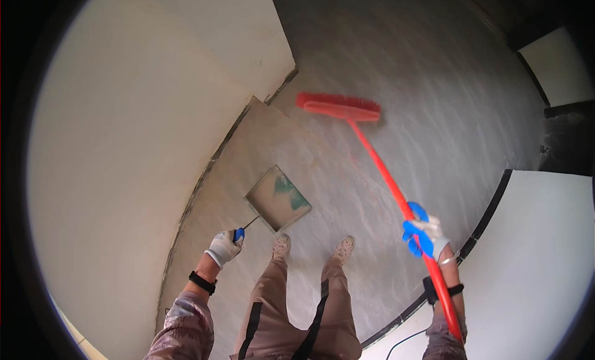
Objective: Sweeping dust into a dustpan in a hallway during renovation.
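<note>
My left hand, in a white and blue work glove, is closed around the thin handle of a dustpan. The dustpan is green, and pale dust covers much of its inside. It is low at the floor, just ahead of my left shoe. On the right, my gloved right hand grips the red handle of a push broom. The handle runs back along my right forearm. The broom's red bristle head is farther forward, past the dustpan and over the grey floor; I cannot tell whether its bristles touch.
A white wall curves along the left, with a rough dark strip at its foot and a corner ahead. Another white wall with black skirting stands at the right. The grey streaked floor stretches between them. A black cable hangs at lower right.
</note>
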A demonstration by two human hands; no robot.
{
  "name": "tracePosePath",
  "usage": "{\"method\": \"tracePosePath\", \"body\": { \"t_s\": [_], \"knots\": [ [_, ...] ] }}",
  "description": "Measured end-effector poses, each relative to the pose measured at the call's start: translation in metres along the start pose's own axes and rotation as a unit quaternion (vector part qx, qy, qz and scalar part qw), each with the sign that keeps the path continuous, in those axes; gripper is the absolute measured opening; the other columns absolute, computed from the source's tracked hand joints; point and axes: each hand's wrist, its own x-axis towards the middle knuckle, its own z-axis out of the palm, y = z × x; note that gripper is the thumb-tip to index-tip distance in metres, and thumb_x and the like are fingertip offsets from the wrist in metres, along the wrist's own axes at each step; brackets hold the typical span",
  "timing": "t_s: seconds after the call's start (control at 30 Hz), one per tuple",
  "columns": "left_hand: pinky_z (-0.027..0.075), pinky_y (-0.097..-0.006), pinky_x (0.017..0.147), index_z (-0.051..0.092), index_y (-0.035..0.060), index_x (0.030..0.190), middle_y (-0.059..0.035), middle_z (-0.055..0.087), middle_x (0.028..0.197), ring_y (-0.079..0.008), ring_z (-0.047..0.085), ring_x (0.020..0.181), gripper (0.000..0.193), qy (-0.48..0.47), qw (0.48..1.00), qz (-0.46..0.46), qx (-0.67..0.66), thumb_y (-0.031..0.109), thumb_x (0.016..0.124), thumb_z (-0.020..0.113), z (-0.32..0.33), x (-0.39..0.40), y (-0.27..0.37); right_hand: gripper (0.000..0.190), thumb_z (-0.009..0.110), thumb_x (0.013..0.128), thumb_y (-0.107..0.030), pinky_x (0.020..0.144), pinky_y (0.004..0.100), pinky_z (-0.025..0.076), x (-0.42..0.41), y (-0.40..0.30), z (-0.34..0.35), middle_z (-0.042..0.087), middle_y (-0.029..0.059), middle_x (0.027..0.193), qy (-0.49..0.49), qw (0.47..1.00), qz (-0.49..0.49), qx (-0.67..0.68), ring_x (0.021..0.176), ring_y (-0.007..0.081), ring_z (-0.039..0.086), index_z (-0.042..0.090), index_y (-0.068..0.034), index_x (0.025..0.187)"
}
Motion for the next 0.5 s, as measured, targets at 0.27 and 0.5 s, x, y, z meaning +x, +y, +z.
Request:
{"method": "tracePosePath", "body": {
  "t_s": [0.27,0.5],
  "knots": [
    [0.041,-0.0420,0.057,0.055,0.0023,0.070,-0.0225,0.052,0.064,-0.0385,0.052,0.064,0.024,-0.003,1.000,-0.001,-0.006,0.024,0.075,0.046,0.017,0.022,0.037,0.015,0.050,0.075,-0.013,0.030,0.0261,0.033,0.164,-0.063,-0.017,0.049,0.0058,0.055,0.123,0.977,-0.048,-0.169,0.035,0.0130,0.042,0.045,-0.012,0.089],
    [0.042,-0.0421,0.058,0.056,0.0025,0.070,-0.0220,0.053,0.065,-0.0381,0.052,0.066,0.025,-0.002,1.000,-0.026,0.009,0.025,0.076,0.046,-0.006,0.011,0.021,0.035,0.052,0.076,-0.015,0.029,0.0249,0.031,0.026,0.121,0.056,0.046,0.0055,0.055,-0.091,0.990,0.108,-0.024,0.034,0.0127,0.040,0.041,-0.015,0.110]
  ]
}}
